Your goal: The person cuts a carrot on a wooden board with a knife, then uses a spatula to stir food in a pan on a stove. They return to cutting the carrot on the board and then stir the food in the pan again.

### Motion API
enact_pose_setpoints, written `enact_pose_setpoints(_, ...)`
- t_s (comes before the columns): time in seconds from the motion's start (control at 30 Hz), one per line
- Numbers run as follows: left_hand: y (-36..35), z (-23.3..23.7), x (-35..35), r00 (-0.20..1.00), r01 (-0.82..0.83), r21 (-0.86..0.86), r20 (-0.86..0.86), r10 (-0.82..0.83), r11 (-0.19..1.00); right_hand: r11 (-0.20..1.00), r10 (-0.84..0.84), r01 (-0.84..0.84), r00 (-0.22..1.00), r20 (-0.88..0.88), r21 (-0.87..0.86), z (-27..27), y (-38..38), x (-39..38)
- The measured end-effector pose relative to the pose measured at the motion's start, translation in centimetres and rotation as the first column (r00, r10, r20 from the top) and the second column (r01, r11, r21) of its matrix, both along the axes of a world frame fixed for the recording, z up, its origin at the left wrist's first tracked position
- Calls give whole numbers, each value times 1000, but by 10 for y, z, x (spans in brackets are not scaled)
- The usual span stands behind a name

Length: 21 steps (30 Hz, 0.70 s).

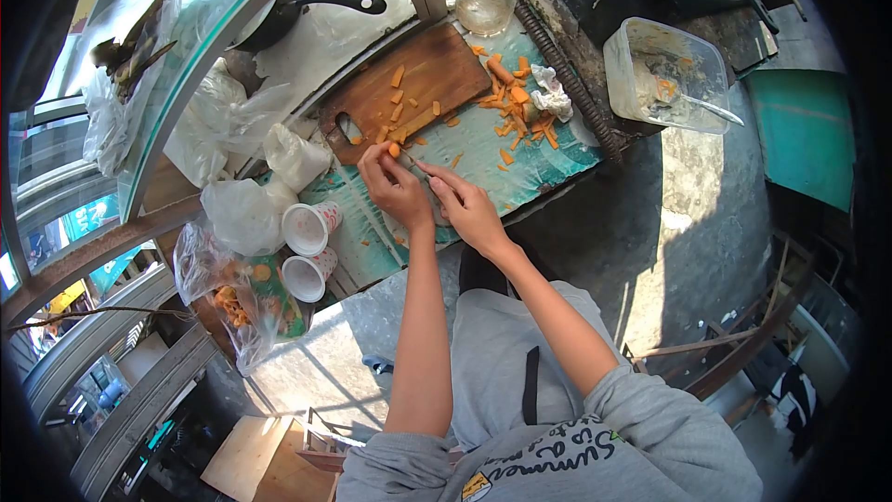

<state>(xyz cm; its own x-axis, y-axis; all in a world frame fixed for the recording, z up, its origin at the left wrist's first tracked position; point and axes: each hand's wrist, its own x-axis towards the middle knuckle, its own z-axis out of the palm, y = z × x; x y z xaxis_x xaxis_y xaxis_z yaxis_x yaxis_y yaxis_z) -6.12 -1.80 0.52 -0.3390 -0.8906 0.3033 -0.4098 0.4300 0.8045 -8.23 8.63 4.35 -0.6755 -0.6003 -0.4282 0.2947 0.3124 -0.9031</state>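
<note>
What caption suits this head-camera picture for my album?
Left hand holds carrot, right hand holds knife, beside a wooden board.

Carrot pieces (516,98) orange. Cutting board (423,79) brown wood grain. Table cover (548,156) teal. Knife (415,165) dull grey. Paper cups (308,228) white with pinkish print. Pan (283,17) black. Plastic bags (243,214) white. Sweatshirt (650,437) grey with black lettering and a yellow patch.

Tight at the near corner of the wooden cutting board (409,93): left hand (395,188) pinching a carrot piece (395,149), right hand (469,209) gripping a knife (416,167), hardly any gap between. Blocked on the left by two tipped paper cups (309,228) and crumpled plastic bags (246,214). Bare teal counter (539,160) open to the right, just below scattered carrot sticks (516,116) and a crumpled tissue (553,93). Hemmed in farther right by a threaded rod (571,84) and a plastic tub (664,74).
</note>
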Motion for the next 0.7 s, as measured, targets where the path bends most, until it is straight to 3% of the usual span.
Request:
enact_pose_setpoints(0.07,-3,-3,4,997,81,-78,10,-81,994,995,46,-39,996,-79,95,-1,0,0)
enact_pose_setpoints(0.2,-2,-2,0,999,25,-85,-23,-27,996,994,54,-50,997,-46,97,1,-1,0)
enact_pose_setpoints(0.27,2,1,-4,994,-48,56,-98,53,997,994,37,-35,999,-18,104,0,-1,1)
enact_pose_setpoints(0.4,1,1,0,998,-57,83,12,56,995,997,11,-7,998,-67,72,0,0,3)
enact_pose_setpoints(0.5,1,2,1,1000,-14,47,29,13,999,991,42,-42,999,1,130,4,0,1)
enact_pose_setpoints(0.7,5,8,1,994,48,106,-107,-37,993,991,48,-39,996,-72,127,0,-1,3)
